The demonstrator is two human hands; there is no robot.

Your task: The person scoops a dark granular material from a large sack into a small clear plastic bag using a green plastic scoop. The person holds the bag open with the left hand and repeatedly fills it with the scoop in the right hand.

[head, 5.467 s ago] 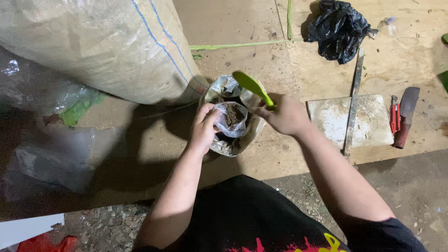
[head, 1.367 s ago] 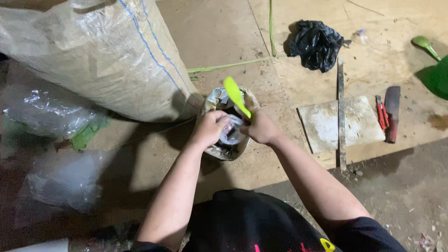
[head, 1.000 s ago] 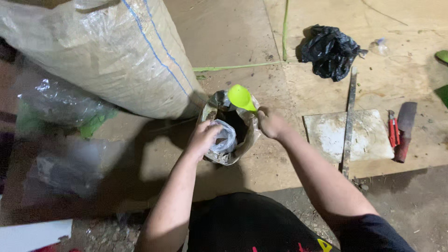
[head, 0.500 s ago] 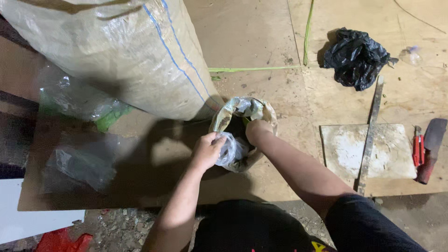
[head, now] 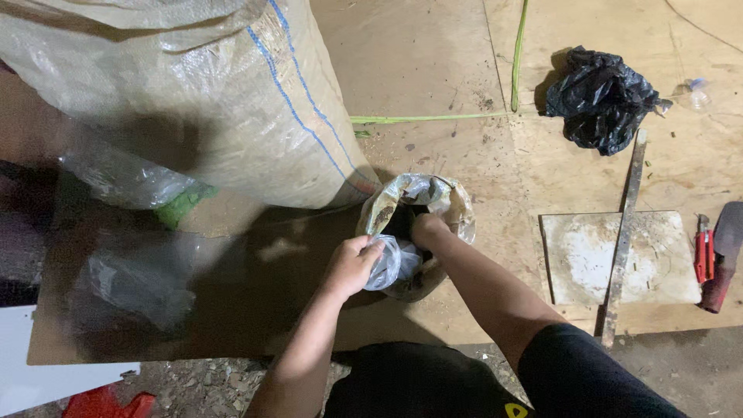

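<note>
A big woven sack (head: pixel 193 93) with a blue stripe lies at the far left, its lower corner just beside the small soil bag (head: pixel 418 232). Crumpled clear plastic (head: pixel 124 178) sits in shadow to the left of the hands, with a scrap of green under it. To the right lie a pale square tile (head: pixel 619 259) with a long metal strip (head: pixel 623 240) across it, and past the tile a red-handled tool (head: pixel 703 251) and a dark blade with a red handle (head: pixel 724 251). A black plastic bag (head: pixel 600 97) is crumpled at the far right, a small clear bottle (head: pixel 696 91) near it. Thin green stalks (head: pixel 433 118) run across the far side.

The surface is a brown plywood floor board (head: pixel 433 62), dusty and speckled with dirt; its near edge meets gravelly ground.

The small soil bag stands open in the middle, dark inside. The left hand (head: pixel 352 267) is closed on a small clear plastic pouch (head: pixel 391 263) at the bag's near rim. The right hand (head: pixel 426 230) is pushed down into the bag's mouth; its fingers are hidden, so I cannot tell what it holds.
</note>
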